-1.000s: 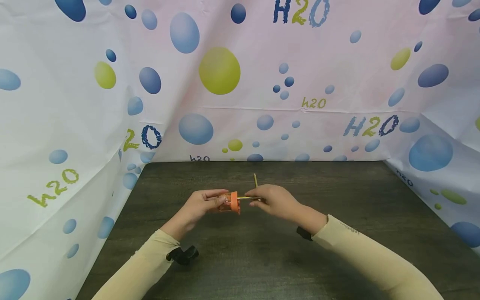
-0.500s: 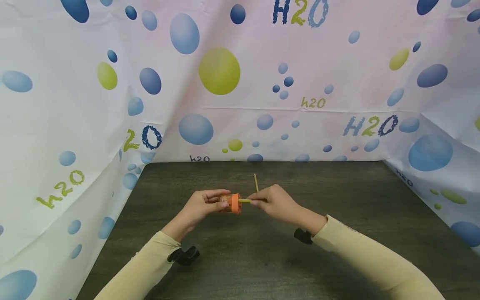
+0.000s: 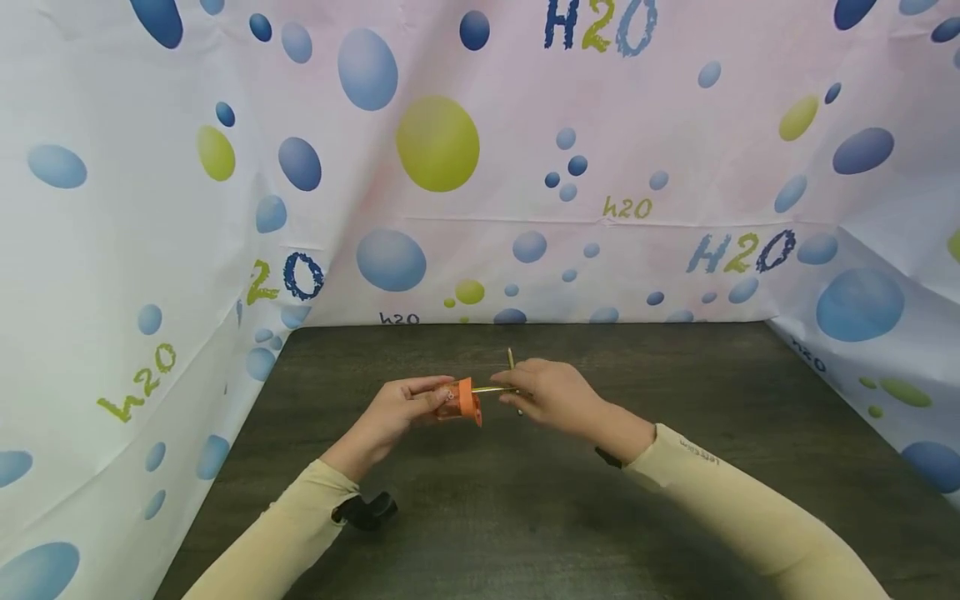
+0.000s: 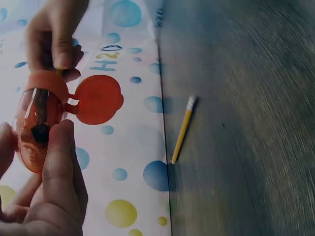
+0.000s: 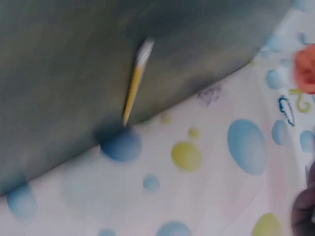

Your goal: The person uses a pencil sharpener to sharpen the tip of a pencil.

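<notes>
In the head view my left hand (image 3: 393,412) grips a pencil sharpener (image 3: 453,402) with a see-through body and an orange top. My right hand (image 3: 562,398) pinches a yellow pencil (image 3: 487,389), whose far end meets the orange top; its tip is hidden. From the left wrist, the sharpener's round orange lid (image 4: 98,100) hangs open at the side, and shavings seem to fill part of the body. A second pencil (image 4: 184,130) with a white end lies on the table behind the right hand. Only a blurred bit of the right hand shows in the right wrist view.
Both hands are above a dark wooden table (image 3: 480,517). A white cloth (image 3: 525,150) printed with blue and green bubbles and "H2O" hangs at the back and sides. A black strap device (image 3: 366,510) is on the left wrist.
The right hand has shifted slightly up and turned around the pencil, its fingers rearranged. The sharpener has tilted a little in the left hand. The second pencil has not moved.
</notes>
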The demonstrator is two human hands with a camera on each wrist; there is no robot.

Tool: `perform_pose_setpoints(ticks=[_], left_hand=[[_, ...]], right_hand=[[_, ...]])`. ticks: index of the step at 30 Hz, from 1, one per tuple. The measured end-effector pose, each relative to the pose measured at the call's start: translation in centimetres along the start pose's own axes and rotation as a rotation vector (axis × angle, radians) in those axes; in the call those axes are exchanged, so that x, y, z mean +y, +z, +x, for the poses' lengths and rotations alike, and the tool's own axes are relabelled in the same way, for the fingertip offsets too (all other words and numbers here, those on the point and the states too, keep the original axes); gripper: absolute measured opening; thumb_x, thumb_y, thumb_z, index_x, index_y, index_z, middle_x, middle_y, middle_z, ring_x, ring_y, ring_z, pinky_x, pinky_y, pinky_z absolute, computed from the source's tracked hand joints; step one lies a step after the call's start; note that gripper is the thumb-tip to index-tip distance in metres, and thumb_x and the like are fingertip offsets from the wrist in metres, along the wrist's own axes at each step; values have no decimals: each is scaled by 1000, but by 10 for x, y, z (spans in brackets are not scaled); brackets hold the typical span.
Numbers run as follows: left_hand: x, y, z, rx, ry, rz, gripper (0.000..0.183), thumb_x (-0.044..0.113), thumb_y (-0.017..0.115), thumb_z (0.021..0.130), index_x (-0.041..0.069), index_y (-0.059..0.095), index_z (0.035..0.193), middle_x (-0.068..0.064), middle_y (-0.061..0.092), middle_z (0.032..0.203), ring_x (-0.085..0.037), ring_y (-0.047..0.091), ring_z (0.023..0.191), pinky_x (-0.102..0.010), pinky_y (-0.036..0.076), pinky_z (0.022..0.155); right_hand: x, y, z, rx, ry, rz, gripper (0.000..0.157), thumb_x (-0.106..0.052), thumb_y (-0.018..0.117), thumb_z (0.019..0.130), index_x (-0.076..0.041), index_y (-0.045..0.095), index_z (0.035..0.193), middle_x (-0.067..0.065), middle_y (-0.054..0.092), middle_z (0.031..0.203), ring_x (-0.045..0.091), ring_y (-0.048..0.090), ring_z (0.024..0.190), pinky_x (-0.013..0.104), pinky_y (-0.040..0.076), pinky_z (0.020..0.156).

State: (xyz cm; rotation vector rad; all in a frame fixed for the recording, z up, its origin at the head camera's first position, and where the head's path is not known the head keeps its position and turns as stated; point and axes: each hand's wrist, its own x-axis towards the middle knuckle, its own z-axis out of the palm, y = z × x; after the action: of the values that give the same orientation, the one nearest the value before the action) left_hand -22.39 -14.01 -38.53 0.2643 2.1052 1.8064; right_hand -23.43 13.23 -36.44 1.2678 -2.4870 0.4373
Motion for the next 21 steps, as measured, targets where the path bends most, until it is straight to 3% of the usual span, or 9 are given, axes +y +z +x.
perform_pose_setpoints(ticks=[2, 3, 5, 7, 12, 15, 17, 21], left_hand=[[-1, -1, 0, -31, -16, -71, 55, 28, 61, 105, -2, 50, 149, -10, 75, 123, -8, 74, 104, -40, 57, 105], [-1, -1, 1, -42, -20, -97, 56, 29, 60, 105, -3, 48, 150, -7, 77, 120, -5, 74, 102, -37, 57, 105], [-2, -1, 1, -65, -21, -130, 58, 29, 62, 104, -4, 48, 150, -1, 77, 118, -3, 74, 99, -37, 57, 105], [-2, 0, 3, -80, -11, -133, 60, 30, 64, 103, -4, 48, 149, -3, 76, 120, -4, 74, 99, -38, 57, 105], [-4, 4, 4, -37, 29, -42, 59, 30, 70, 99, -2, 54, 146, -17, 69, 134, -9, 72, 107, -44, 56, 105], [-7, 6, 3, -3, 53, 16, 55, 25, 71, 98, -2, 57, 144, -23, 64, 140, -21, 69, 119, -44, 57, 103], [-8, 8, 4, 10, 77, 67, 51, 22, 71, 98, -1, 59, 142, -24, 64, 139, -28, 67, 124, -42, 58, 101], [-10, 9, 5, -5, 137, 176, 46, 15, 72, 97, -2, 62, 138, -26, 66, 136, -33, 69, 120, -37, 61, 94]], right_hand=[[1, 5, -3, 167, -145, -200, 30, -12, 84, 82, -11, 76, 112, 0, 73, 84, 10, 65, 70, 21, 52, 58], [2, 7, -4, 226, -197, -247, 32, -9, 86, 79, -10, 76, 109, 0, 72, 83, 11, 65, 69, 22, 53, 58], [3, 11, -5, 289, -240, -274, 32, -2, 87, 76, -9, 77, 106, 0, 71, 79, 12, 65, 68, 22, 53, 56], [2, 11, -7, 290, -220, -237, 30, 2, 85, 76, -8, 78, 104, 1, 71, 77, 12, 65, 66, 21, 52, 55], [-3, 3, -5, 126, -38, -6, 18, -4, 76, 88, -3, 80, 105, 5, 77, 81, 11, 67, 64, 20, 52, 57], [-5, -1, -2, -25, 115, 172, 18, -7, 70, 95, -2, 79, 110, 8, 79, 85, 6, 65, 63, 18, 49, 56], [-3, -3, -1, -118, 228, 331, 20, -8, 66, 98, 0, 78, 112, 11, 79, 85, 4, 60, 60, 19, 47, 55], [5, -6, 0, -333, 522, 786, 27, -12, 58, 104, 7, 74, 114, 3, 68, 68, 3, 35, 48, 21, 32, 48]])
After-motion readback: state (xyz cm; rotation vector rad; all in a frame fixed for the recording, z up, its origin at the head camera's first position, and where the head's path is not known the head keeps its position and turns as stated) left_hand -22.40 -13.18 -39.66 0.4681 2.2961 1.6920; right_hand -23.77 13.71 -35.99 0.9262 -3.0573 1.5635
